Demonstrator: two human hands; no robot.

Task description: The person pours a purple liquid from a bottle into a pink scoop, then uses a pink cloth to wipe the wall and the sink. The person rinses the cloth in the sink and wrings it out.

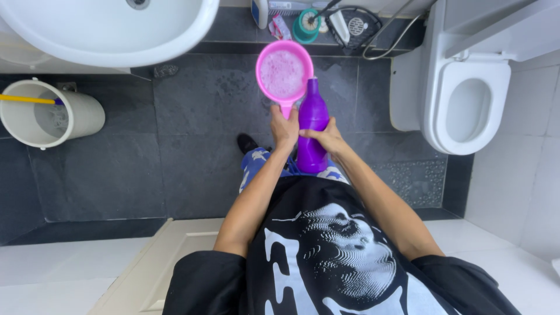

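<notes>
Far left, a white bucket (49, 114) stood on the dark tile floor (116, 169) with a yellow-handled tool (26, 99) lying across its rim and some suds inside. Above it, a white sink (111, 29) filled the top left corner. Centre frame, the left hand (284, 127) was closed around the handle of a pink scoop (284, 71), held over the floor, bowl away from the body and full of pale foamy water. Just beside it, touching the scoop's rim at the neck, a purple bottle (312, 125) pointed cap-end up the frame (cap looked on, hard to be sure). The right hand (326, 139) was wrapped round the bottle's middle, fingers curled on its front, thumb side toward the left hand; the two hands nearly touched. Below them, blue patterned trousers and a black printed shirt (326, 256). Behind the scoop along the wall sat a teal round brush holder (305, 24), a white bottle (260, 11) and a dark drain cover with a hose. Right side, a white toilet (466, 87), seat down and lid up, next to white wall tiles.
</notes>
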